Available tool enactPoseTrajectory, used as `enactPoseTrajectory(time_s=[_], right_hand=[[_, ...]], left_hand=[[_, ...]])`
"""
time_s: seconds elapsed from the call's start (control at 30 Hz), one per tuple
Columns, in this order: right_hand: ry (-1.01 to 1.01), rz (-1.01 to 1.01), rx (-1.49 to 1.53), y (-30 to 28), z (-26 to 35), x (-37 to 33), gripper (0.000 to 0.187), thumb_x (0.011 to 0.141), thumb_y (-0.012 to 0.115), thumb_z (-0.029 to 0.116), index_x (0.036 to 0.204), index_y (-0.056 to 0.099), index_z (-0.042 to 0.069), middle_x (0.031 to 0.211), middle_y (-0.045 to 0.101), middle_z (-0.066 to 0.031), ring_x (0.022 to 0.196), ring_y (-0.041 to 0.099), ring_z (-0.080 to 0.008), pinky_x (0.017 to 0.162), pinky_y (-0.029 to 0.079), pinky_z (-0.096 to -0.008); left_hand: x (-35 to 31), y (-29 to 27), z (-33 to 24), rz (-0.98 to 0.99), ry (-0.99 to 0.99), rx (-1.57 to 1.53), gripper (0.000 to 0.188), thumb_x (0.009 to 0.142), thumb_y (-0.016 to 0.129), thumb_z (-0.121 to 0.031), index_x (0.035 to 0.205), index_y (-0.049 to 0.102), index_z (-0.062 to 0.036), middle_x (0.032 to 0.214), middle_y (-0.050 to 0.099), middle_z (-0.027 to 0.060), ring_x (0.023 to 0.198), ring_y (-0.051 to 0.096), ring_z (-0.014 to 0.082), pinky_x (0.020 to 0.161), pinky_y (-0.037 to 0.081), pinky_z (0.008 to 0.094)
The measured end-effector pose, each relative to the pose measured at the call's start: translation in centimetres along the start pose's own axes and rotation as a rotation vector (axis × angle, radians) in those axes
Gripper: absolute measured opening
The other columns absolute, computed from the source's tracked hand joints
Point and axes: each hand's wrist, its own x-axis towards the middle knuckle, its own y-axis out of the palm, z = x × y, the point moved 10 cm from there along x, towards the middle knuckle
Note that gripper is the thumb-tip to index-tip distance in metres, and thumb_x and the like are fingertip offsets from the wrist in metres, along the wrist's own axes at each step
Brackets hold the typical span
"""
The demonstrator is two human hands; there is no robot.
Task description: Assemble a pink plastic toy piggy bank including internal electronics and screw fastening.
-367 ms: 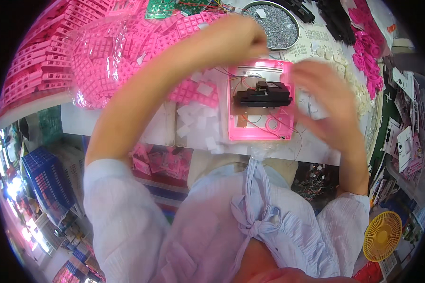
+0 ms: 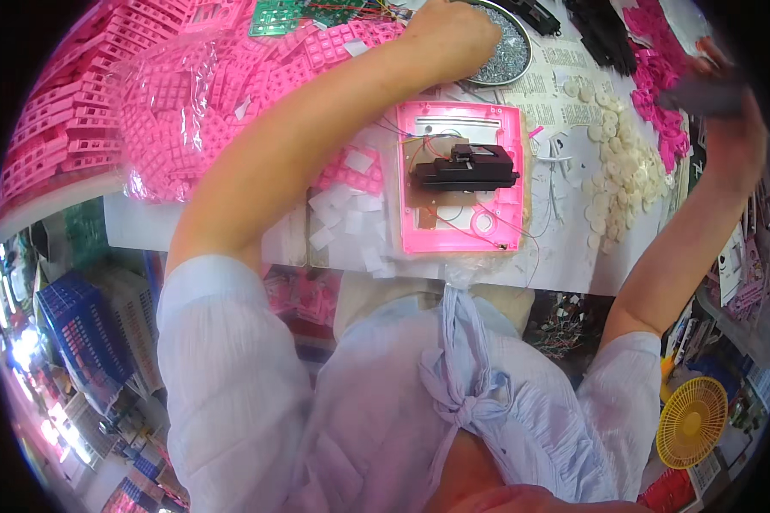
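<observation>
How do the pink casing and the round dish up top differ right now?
The pink casing is rectangular, the dish circular. The casing carries a black block; the dish holds many small grey pieces. The left hand partly covers the dish in view, while no hand overlaps the casing. Both lie open side up.

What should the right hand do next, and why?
Probably bring the dark object in the right hand over the pink casing: it is held away at far right, while the casing lies untouched, its inside showing, a black part across it.
</observation>
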Motion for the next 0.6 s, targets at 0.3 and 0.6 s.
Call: enactPoseTrajectory(time_s=[0.3, 0.6], right_hand=[[-0.066, 0.196, 0.065, 16.9, -3.3, -3.6, 0.052, 0.083, 0.075, 0.019, 0.125, 0.053, -0.002, 0.097, 0.064, -0.0135, 0.082, 0.064, -0.0217, 0.076, 0.054, -0.0342], [-0.139, 0.461, 0.338, 23.1, 1.4, -11.8, 0.029, 0.098, 0.058, 0.022, 0.125, 0.052, 0.017, 0.066, 0.050, 0.0068, 0.058, 0.045, -0.0081, 0.060, 0.043, -0.0281]], left_hand=[[-2.7, -7.2, -0.9, -0.202, -0.011, -0.093, 0.035, 0.096, 0.057, -0.037, 0.089, 0.074, -0.0078, 0.083, 0.071, 0.0125, 0.073, 0.069, 0.0298, 0.072, 0.053, 0.0467], [-14.8, -11.1, -7.0, -0.329, -0.088, -0.638, 0.013, 0.078, 0.076, -0.009, 0.088, 0.068, -0.0112, 0.084, 0.067, -0.0009, 0.076, 0.060, 0.0174, 0.078, 0.035, 0.0351]])
